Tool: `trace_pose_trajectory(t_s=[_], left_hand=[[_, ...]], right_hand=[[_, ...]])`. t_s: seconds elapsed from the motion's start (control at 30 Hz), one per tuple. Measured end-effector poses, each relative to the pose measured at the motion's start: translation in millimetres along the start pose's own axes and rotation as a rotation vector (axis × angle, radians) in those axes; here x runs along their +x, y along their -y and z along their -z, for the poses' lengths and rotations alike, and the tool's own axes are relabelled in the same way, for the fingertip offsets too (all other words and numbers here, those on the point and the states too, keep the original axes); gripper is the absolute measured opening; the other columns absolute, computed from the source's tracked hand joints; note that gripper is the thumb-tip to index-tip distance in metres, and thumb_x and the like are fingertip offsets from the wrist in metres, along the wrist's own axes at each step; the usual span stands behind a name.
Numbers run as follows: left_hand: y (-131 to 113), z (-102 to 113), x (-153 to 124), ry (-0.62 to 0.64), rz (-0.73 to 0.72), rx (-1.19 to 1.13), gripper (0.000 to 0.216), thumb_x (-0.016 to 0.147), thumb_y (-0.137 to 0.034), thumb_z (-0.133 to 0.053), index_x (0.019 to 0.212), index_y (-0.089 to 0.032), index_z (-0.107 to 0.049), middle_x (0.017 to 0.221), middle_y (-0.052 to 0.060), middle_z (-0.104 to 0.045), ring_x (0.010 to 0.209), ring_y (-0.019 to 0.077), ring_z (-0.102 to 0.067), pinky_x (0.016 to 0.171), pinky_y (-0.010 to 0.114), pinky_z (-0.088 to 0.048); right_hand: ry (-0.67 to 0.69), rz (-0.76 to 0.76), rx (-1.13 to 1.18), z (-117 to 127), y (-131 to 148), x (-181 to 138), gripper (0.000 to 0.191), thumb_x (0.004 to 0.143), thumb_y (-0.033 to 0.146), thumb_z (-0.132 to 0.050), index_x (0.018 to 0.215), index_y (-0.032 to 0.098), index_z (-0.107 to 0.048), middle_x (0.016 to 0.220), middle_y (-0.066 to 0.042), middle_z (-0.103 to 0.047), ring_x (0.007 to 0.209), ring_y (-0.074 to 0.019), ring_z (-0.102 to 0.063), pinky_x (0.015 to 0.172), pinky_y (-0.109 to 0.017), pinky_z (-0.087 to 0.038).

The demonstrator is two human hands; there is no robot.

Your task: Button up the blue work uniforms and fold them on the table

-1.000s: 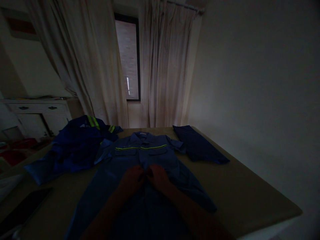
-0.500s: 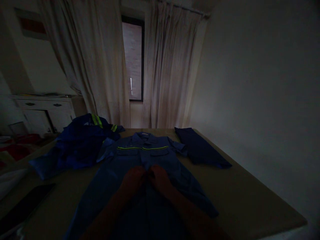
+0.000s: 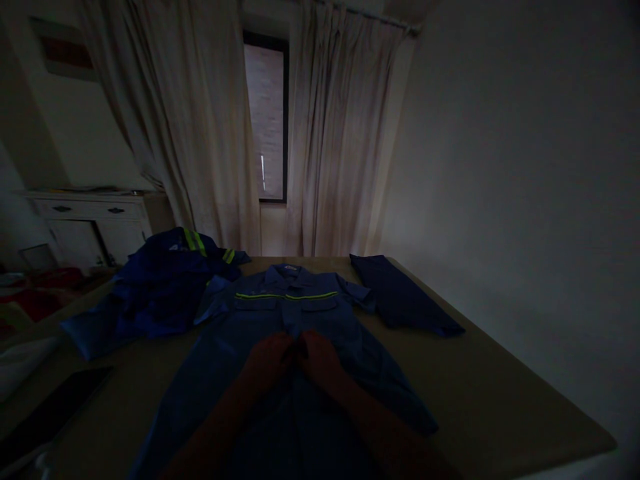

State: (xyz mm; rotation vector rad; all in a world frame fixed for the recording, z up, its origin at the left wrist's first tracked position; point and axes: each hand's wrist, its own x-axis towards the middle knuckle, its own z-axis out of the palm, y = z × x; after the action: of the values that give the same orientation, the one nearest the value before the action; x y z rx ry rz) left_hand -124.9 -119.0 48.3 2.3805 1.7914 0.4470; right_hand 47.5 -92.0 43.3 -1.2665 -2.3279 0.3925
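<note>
A blue short-sleeved work shirt with a thin yellow-green stripe across the chest lies face up, its collar pointing away from me. My left hand and my right hand meet at its front opening, below the two chest pockets. The fingers of both hands are bent and pinched together on the front edge of the cloth. Darkness hides the fingertips, and whether a button sits between them I cannot tell.
Left of the shirt is a heap of blue garments with yellow-green bands. A folded dark blue garment lies at the right. A dark flat object rests at the table's near left. The wall borders the right side.
Both hands stay at the same spot on the shirt front, with only a slight shift of the fingers. The garments around have not moved.
</note>
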Motion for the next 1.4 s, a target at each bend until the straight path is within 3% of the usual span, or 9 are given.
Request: trace_pose_trajectory(t_s=[0.23, 0.37, 0.47, 0.7, 1.17, 1.4], left_hand=[[-0.4, -2.0, -1.9, -0.034, 0.031, -0.098, 0.019, 0.095, -0.026, -0.047, 0.092, -0.022, -0.066, 0.100, 0.006, -0.068, 0.096, 0.0198, -0.064, 0.082, 0.029, -0.041], [1.4, -2.7, -2.3, -0.056, 0.185, -0.179, 0.028, 0.095, -0.043, -0.048, 0.089, -0.021, -0.064, 0.092, 0.006, -0.070, 0.086, 0.0209, -0.065, 0.074, 0.029, -0.040], [5.2, -3.0, 0.8, -0.063, 0.201, -0.242, 0.041, 0.094, -0.055, -0.046, 0.084, -0.021, -0.066, 0.091, 0.007, -0.071, 0.086, 0.0229, -0.065, 0.075, 0.031, -0.041], [12.0, -2.8, 10.7, -0.069, 0.172, -0.590, 0.040, 0.089, -0.051, -0.046, 0.090, -0.020, -0.072, 0.095, 0.007, -0.076, 0.092, 0.0248, -0.067, 0.083, 0.033, -0.048], [22.2, -12.7, 13.5, -0.094, 0.189, -0.696, 0.032, 0.080, -0.046, -0.055, 0.082, -0.019, -0.072, 0.089, 0.005, -0.076, 0.090, 0.0242, -0.068, 0.083, 0.032, -0.049], [18.9, -7.8, 12.7, -0.030, 0.243, -0.747, 0.052, 0.079, -0.066, -0.053, 0.071, -0.017, -0.070, 0.068, 0.001, -0.065, 0.073, 0.0192, -0.059, 0.064, 0.028, -0.041]], right_hand=[[0.021, -0.012, 0.023, -0.4, -7.1, 3.5, 0.006, 0.086, 0.025, -0.066, 0.090, 0.020, -0.066, 0.089, -0.004, -0.071, 0.082, -0.0195, -0.064, 0.070, -0.028, -0.040], [0.001, 0.036, 0.085, -5.1, -15.5, 7.8, 0.006, 0.085, 0.024, -0.067, 0.089, 0.019, -0.066, 0.084, -0.002, -0.069, 0.077, -0.0172, -0.062, 0.067, -0.026, -0.038], [-0.045, 0.065, 0.142, -7.2, -17.8, 10.0, 0.007, 0.086, 0.024, -0.067, 0.091, 0.019, -0.065, 0.084, -0.002, -0.069, 0.075, -0.0160, -0.061, 0.067, -0.026, -0.038], [-0.125, 0.157, 0.328, -0.8, -13.6, 10.1, 0.006, 0.088, 0.020, -0.063, 0.094, 0.020, -0.062, 0.085, -0.001, -0.066, 0.076, -0.0157, -0.060, 0.070, -0.026, -0.042], [-0.150, 0.098, 0.344, -1.0, -8.6, 8.9, 0.014, 0.081, 0.011, -0.065, 0.093, 0.019, -0.064, 0.086, -0.001, -0.069, 0.081, -0.0166, -0.064, 0.074, -0.026, -0.046], [-0.125, 0.127, 0.334, -3.1, -10.5, 8.8, 0.012, 0.082, 0.013, -0.064, 0.093, 0.020, -0.065, 0.090, -0.002, -0.069, 0.083, -0.0166, -0.064, 0.076, -0.026, -0.046]])
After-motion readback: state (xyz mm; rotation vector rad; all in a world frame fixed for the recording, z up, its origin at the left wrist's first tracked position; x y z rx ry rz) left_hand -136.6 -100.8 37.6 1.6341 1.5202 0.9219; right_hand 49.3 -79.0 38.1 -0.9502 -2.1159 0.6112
